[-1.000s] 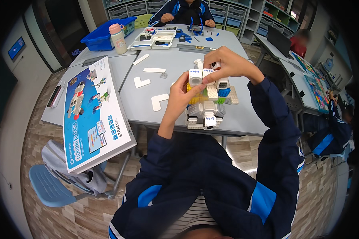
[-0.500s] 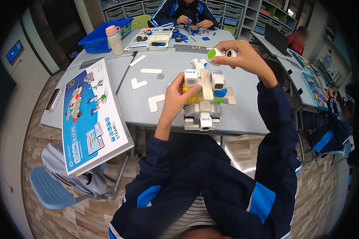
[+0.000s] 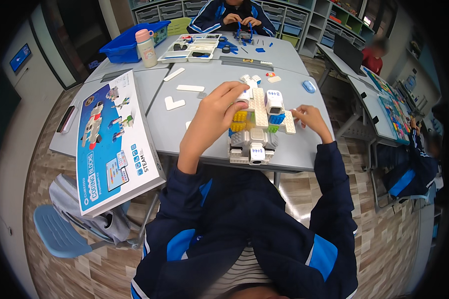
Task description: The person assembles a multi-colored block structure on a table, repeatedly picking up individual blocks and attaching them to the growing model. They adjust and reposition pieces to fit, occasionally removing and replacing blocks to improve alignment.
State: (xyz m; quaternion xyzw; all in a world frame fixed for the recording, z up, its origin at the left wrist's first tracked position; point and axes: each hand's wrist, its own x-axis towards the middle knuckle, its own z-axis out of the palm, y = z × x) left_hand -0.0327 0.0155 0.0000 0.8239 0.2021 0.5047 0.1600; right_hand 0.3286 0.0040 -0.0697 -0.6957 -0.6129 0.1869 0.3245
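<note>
A model of building blocks stands at the table's near edge, with white cube modules, a long white studded plate, yellow, blue and green bricks, and a grey base. My left hand is closed round a white cube module on the model's left side, mostly hidden by the fingers. Another white cube module sits upright on the right side, and a third is at the front. My right hand is low at the right, its fingertips pinched at the edge of a white studded plate beside the model.
Flat white pieces lie left of the model. A large kit box overlaps the table's left side. Farther back are a bottle, a blue bin and a parts tray. A blue oval object lies right. Opposite, a person handles blue parts.
My right hand has come down from above the model to the plate at its right; the white and green cube it held is no longer visible. My left hand has shifted up over its cube module.
</note>
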